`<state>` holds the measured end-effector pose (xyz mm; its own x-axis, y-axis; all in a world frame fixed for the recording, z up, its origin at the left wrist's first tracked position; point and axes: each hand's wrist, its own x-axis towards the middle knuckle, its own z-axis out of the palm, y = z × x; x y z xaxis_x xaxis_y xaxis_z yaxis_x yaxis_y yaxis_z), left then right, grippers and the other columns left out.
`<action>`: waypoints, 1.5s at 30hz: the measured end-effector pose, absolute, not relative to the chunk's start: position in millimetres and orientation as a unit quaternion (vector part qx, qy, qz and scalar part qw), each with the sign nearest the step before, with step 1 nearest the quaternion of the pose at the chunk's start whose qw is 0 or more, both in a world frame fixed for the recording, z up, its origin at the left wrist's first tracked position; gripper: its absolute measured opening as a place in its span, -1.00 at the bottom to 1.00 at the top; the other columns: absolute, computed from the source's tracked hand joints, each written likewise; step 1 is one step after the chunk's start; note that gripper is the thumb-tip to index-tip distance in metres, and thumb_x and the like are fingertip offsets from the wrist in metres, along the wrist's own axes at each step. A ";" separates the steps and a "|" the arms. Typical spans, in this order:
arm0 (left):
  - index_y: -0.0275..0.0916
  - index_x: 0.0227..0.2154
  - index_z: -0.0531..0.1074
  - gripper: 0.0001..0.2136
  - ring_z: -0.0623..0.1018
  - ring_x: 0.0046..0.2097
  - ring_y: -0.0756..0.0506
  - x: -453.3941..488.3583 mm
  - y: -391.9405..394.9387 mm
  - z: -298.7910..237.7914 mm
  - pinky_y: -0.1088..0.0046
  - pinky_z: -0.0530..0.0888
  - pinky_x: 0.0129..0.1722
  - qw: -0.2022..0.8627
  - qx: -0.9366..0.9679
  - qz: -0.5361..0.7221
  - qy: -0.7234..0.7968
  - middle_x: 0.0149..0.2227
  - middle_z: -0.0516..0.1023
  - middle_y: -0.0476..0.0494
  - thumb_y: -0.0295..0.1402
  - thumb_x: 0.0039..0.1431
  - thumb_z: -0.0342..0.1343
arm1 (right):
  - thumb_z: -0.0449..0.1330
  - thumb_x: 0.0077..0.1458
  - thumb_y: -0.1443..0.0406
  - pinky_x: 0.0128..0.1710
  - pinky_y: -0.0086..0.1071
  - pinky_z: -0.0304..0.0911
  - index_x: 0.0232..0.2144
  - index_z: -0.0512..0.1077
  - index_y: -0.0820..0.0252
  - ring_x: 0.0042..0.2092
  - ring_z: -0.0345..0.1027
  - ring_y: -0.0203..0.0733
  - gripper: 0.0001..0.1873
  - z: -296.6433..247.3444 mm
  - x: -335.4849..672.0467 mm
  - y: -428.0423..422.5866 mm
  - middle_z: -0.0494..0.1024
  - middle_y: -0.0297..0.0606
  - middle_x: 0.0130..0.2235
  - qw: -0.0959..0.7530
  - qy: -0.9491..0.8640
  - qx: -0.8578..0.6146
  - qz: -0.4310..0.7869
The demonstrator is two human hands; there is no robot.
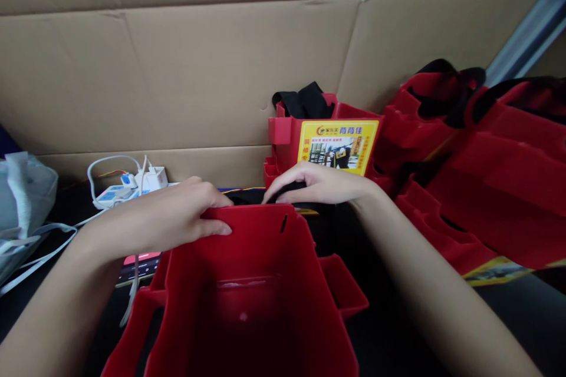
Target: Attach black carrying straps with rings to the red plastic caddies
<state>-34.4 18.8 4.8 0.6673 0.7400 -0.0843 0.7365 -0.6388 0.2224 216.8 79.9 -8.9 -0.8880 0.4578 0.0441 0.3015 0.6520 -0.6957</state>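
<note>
A red plastic sheet folded into an open box shape (260, 283) stands in front of me, with a small slot near its top edge. My left hand (177, 215) grips the top left of its far wall, thumb pressed on the inner face. My right hand (318, 184) reaches over the top right of that wall, its fingers curled down onto a black strap (287, 191) behind it.
A stack of the same red pieces with black straps and a yellow label (338, 144) stands behind. More red pieces (486, 177) are piled at the right. A white power strip with chargers (128, 185) and a plastic bag (22, 206) lie at left. A cardboard wall (177, 70) closes the back.
</note>
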 end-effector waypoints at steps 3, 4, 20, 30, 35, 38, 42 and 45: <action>-0.24 -0.52 0.37 -0.79 0.35 -0.52 0.06 -39.9 22.1 3.3 0.57 0.20 -0.52 0.131 0.903 0.005 0.409 -0.55 0.40 0.04 -0.26 0.13 -0.01 | 0.03 0.14 0.19 -0.38 -0.50 0.14 -0.24 0.42 0.32 -0.44 0.20 -0.43 -0.69 -12.5 217.5 86.1 0.41 -0.32 -0.42 0.070 -0.911 -0.190 0.359; -0.24 -0.52 0.37 -0.79 0.35 -0.52 0.05 -41.4 23.3 2.6 0.57 0.19 -0.52 0.131 0.902 0.007 0.410 -0.56 0.40 0.03 -0.26 0.13 -0.01 | 0.01 0.15 0.19 -0.44 -0.51 0.11 -0.23 0.43 0.33 -0.48 0.16 -0.45 -0.68 -13.2 218.0 87.1 0.39 -0.34 -0.45 0.048 -0.910 -0.186 0.368; -0.17 -0.48 0.42 -0.83 0.35 -0.50 0.04 -43.2 23.6 -3.6 0.56 0.21 -0.50 0.104 0.897 0.037 0.429 -0.50 0.44 0.02 -0.25 0.12 0.02 | -0.02 0.05 0.49 -0.47 -0.52 0.08 -0.35 0.50 0.31 -0.50 0.13 -0.42 -0.72 -2.3 206.8 61.5 0.41 -0.35 -0.51 -0.018 -0.942 -0.207 0.263; -0.18 -0.48 0.41 -0.82 0.35 -0.52 0.05 -43.0 24.3 -0.6 0.56 0.21 -0.50 0.120 0.896 0.012 0.428 -0.51 0.43 0.03 -0.26 0.13 -0.01 | 0.02 0.11 0.37 -0.18 -0.47 0.18 -0.13 0.38 0.26 -0.21 0.31 -0.31 -0.73 4.5 217.4 63.0 0.46 -0.25 -0.18 0.005 -0.941 -0.210 0.265; -0.22 -0.51 0.41 -0.81 0.34 -0.53 0.04 -42.2 24.1 -0.8 0.54 0.19 -0.51 0.121 0.900 0.028 0.417 -0.53 0.41 0.01 -0.27 0.12 0.01 | 0.02 0.14 0.31 -0.15 -0.49 0.19 -0.20 0.45 0.31 -0.16 0.33 -0.30 -0.73 -1.0 211.2 68.4 0.49 -0.24 -0.20 0.010 -0.927 -0.191 0.321; -0.22 -0.51 0.40 -0.81 0.34 -0.53 0.04 -42.2 23.9 -0.4 0.53 0.20 -0.51 0.121 0.899 0.024 0.419 -0.52 0.42 0.00 -0.26 0.12 0.00 | 0.03 0.14 0.32 -0.17 -0.50 0.19 -0.19 0.45 0.29 -0.15 0.33 -0.30 -0.73 -4.9 206.4 68.3 0.50 -0.24 -0.20 0.016 -0.925 -0.166 0.342; -0.24 -0.54 0.39 -0.79 0.34 -0.53 0.04 -43.0 24.3 -1.0 0.54 0.19 -0.52 0.115 0.898 0.034 0.422 -0.54 0.40 0.00 -0.24 0.11 0.02 | -0.01 0.17 0.29 -0.24 -0.50 0.20 -0.11 0.41 0.28 -0.21 0.33 -0.34 -0.69 -2.6 209.1 67.0 0.49 -0.24 -0.18 0.022 -0.923 -0.182 0.338; -0.24 -0.54 0.38 -0.79 0.33 -0.52 0.04 -43.2 24.3 -1.4 0.54 0.19 -0.52 0.108 0.897 0.035 0.426 -0.54 0.40 0.01 -0.24 0.10 0.03 | 0.01 0.15 0.27 -0.21 -0.47 0.19 -0.15 0.43 0.31 -0.21 0.33 -0.31 -0.70 0.0 214.1 68.8 0.48 -0.22 -0.20 0.036 -0.924 -0.201 0.323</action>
